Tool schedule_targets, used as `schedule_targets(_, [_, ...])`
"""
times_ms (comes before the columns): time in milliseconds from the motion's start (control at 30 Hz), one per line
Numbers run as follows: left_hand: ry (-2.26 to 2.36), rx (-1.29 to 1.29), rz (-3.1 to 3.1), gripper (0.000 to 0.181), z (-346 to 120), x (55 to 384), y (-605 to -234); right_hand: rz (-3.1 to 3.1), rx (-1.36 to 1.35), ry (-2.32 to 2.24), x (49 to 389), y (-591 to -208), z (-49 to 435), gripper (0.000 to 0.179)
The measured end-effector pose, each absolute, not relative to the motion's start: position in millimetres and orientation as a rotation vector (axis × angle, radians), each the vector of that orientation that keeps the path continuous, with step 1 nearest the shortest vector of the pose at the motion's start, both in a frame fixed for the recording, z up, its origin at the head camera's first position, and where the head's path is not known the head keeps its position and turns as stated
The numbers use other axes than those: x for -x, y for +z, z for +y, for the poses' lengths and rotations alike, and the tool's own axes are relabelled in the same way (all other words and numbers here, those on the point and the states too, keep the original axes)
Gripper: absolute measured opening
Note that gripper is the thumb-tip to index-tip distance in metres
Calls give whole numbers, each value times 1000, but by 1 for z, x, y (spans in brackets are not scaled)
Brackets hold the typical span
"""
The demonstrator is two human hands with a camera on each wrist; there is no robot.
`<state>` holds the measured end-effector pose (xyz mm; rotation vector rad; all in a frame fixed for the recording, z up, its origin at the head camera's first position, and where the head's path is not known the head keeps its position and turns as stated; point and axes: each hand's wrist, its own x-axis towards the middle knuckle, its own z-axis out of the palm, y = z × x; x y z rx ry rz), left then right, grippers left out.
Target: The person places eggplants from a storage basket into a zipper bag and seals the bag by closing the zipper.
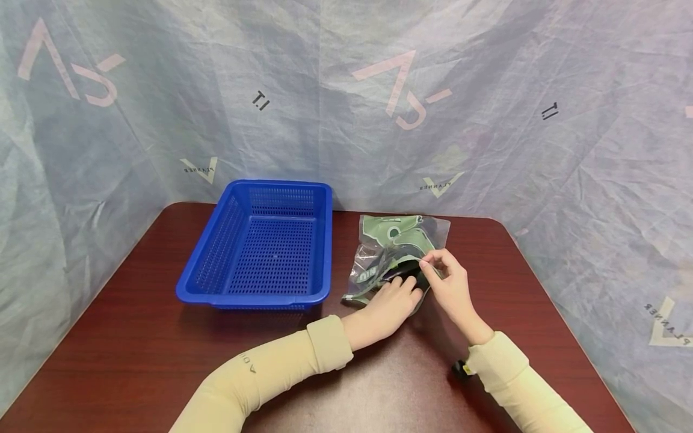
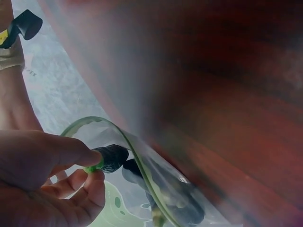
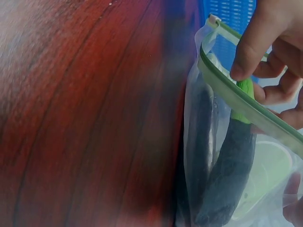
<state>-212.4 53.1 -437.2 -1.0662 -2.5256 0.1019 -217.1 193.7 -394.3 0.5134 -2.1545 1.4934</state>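
Note:
A clear zip bag [image 1: 397,240] with green print lies on the table right of the basket. My left hand [image 1: 403,287] reaches into its mouth and pinches the green end of a long dark object [image 2: 113,158] between thumb and fingers. In the right wrist view that dark object [image 3: 227,170] runs down inside the bag, behind the green zip rim [image 3: 236,97]. My right hand [image 1: 430,264] pinches the bag's upper lip and holds the mouth apart. More dark items lie deeper in the bag [image 2: 180,203].
A blue perforated basket [image 1: 271,246] stands on the dark red table [image 1: 135,337], left of the bag, with nothing in it. Grey sheeting walls the table on three sides. Both sleeves are beige.

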Motion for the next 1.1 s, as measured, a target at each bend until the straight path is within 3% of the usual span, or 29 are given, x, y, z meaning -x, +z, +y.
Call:
schedule_targets(233, [147, 1063, -2499, 16, 60, 216, -438, -2144, -542, 1485, 217, -394, 195, 5])
schedule_targets(633, [91, 1041, -2440, 13, 64, 226, -446, -2143, -527, 1506, 217, -393, 197, 7])
schedule_targets(1100, [-55, 1097, -2546, 17, 39, 214, -427, -2152, -496, 1512, 215, -389, 203, 8])
